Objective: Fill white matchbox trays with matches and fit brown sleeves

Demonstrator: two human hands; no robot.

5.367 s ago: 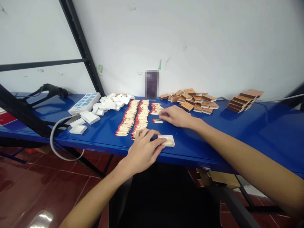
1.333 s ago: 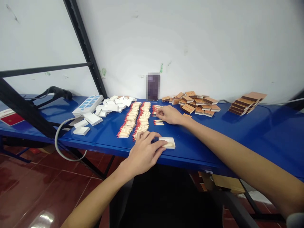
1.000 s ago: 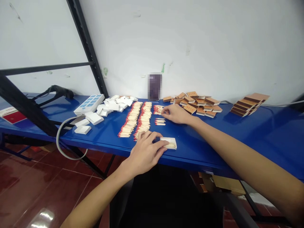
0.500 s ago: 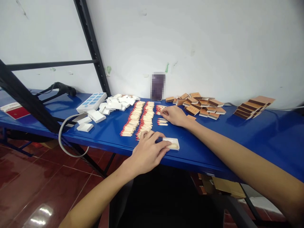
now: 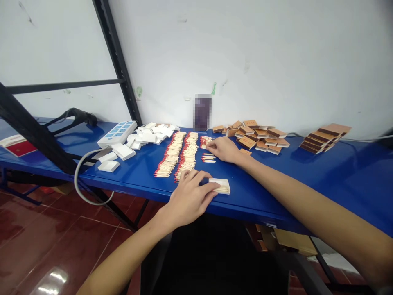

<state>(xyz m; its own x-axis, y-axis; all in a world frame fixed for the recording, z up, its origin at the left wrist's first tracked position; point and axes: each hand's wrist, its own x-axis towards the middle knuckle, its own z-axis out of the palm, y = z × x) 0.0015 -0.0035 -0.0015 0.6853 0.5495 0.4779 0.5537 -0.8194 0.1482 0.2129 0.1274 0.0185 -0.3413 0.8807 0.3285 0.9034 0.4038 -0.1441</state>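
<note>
My left hand point(image 5: 192, 196) is closed on a white matchbox tray point(image 5: 226, 182) near the table's front edge, its thumb at the tray's near side. Some matchsticks lie inside that tray. Farther back, my right hand point(image 5: 225, 149) has its fingertips pinched together beside a small group of red-tipped matches point(image 5: 205, 141); whether a match is between them is too small to make out. Just in front of those fingers lie several loose matches point(image 5: 208, 158). Two long rows of matches point(image 5: 172, 153) stretch across the blue table to the left.
White empty trays point(image 5: 150, 135) are heaped at the left by a power strip point(image 5: 118, 133) with a grey cable. Orange matchbox sleeves point(image 5: 260, 136) lie piled at the back right, with a stack of sleeves point(image 5: 324, 139) farther right. A blurred-out dark phone-like object point(image 5: 202, 112) leans on the wall.
The view has shifted slightly. Both hands stay in nearly the same places, the left on the tray and the right by the matches.
</note>
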